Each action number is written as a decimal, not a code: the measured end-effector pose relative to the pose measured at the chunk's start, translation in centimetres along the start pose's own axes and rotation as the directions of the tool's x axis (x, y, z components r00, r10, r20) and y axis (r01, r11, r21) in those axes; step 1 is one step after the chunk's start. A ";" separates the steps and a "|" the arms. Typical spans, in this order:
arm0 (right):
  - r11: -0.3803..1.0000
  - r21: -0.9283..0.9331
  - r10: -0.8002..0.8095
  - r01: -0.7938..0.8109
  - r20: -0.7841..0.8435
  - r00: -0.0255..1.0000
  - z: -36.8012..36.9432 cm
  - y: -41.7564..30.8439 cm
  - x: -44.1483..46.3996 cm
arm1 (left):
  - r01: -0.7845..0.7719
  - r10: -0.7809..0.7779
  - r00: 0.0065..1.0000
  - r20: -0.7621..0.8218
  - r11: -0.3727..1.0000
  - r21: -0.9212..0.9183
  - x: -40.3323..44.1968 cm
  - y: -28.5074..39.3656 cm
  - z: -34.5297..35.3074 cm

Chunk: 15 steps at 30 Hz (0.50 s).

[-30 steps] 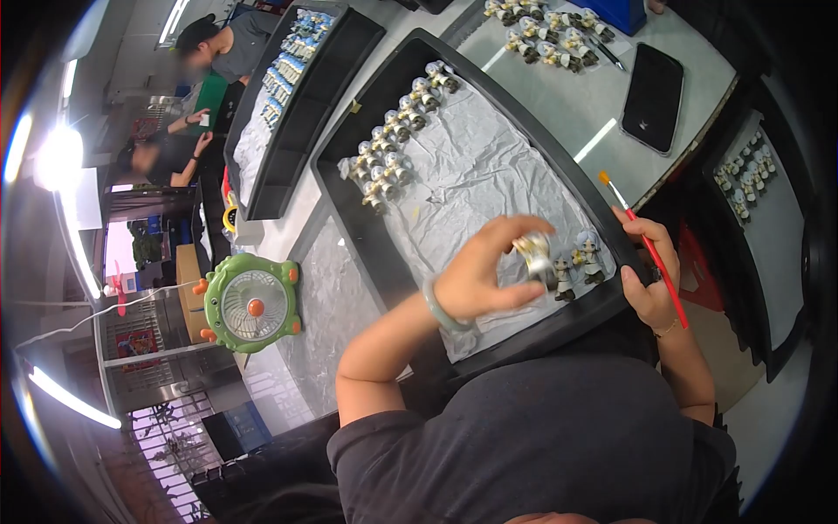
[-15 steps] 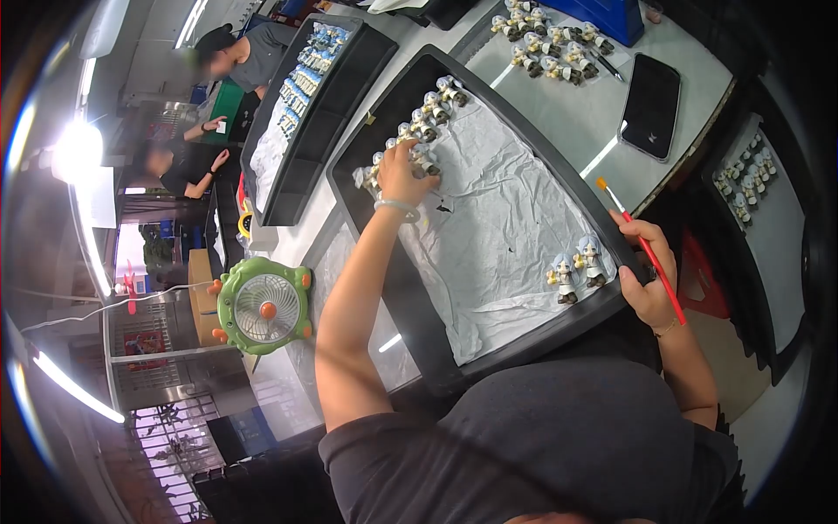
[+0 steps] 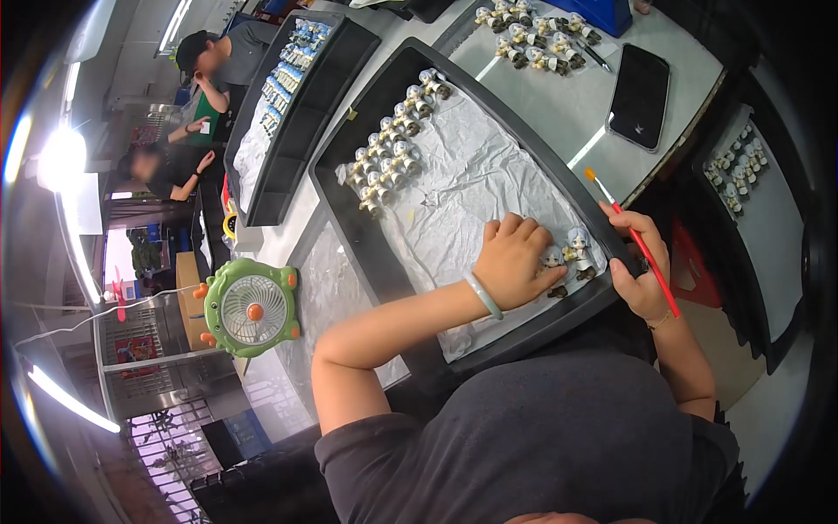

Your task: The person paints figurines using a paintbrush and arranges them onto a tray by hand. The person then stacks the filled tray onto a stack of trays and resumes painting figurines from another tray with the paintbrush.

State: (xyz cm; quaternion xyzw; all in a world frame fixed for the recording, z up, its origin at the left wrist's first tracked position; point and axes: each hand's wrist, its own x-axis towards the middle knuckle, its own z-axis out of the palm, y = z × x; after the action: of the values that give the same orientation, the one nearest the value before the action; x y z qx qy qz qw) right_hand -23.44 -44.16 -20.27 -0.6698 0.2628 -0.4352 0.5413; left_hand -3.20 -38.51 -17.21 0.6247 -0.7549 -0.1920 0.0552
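My left hand [image 3: 517, 266] is over the lower right of a black tray [image 3: 384, 249] lined with crumpled white paper. Its thumb and forefinger close around a small chibi figurine [image 3: 552, 257], partly hidden by the hand. Right beside that stands a second figurine [image 3: 578, 249] with pale hair. My right hand [image 3: 644, 271] is at the tray's right edge, its fingers wrapped round a red-handled paintbrush [image 3: 648, 249] with orange bristles pointing up. Rows of similar figurines [image 3: 390, 144] stand along the tray's far left end.
Beyond the tray lie a smartphone [image 3: 639, 96], a pen [image 3: 595, 56] and more figurines [image 3: 534, 39]. A green fan [image 3: 253, 306] stands at left, near a tray of blue figurines [image 3: 284, 79]. Another tray [image 3: 768, 236] is at right. Two people work in the background.
My left hand has moved from the far-left rows to the figurines at the tray's lower right. The right hand still holds the paintbrush. A background person's hand has risen.
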 end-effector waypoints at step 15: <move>0.999 0.035 0.016 -0.017 0.028 0.999 -0.2 -0.1 0.0 | 0.152 0.034 0.988 0.148 -0.201 -0.968 -1.8 0.1 -6.2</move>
State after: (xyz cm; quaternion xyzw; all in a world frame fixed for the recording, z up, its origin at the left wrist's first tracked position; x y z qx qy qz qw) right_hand -23.66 -44.20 -20.18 -0.6639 0.2530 -0.4260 0.5601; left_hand -0.93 -38.08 -11.17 0.3742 -0.3005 -0.7448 0.4637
